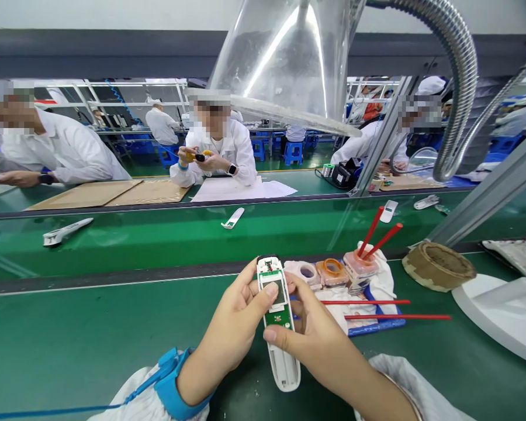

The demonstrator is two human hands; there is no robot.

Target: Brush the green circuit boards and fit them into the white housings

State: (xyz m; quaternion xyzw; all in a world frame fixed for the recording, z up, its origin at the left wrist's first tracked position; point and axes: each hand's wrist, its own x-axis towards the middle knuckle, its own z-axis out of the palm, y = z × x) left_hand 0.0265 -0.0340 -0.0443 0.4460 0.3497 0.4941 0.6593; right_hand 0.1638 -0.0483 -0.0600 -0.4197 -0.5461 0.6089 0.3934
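1. The left hand (230, 327) and the right hand (319, 345) hold a white plastic housing (284, 368) with a green circuit board (278, 316); their fingers close narrow on its sides.
2. Small round dishes (332, 272) stand just beside the housing, and a green bench mat (70, 351) lies under it.

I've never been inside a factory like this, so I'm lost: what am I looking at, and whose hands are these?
This single picture comes from a camera worn on someone's head, looking down at their own two bare hands. The left hand and right hand hold a white plastic casing with a green circuit board in it. A blue strap circles the left wrist. On the green workbench beside the hands lie small dishes and thin red sticks. Above is a clear plastic hood on a metal hose. Across a green belt, a co-worker holds something yellow.
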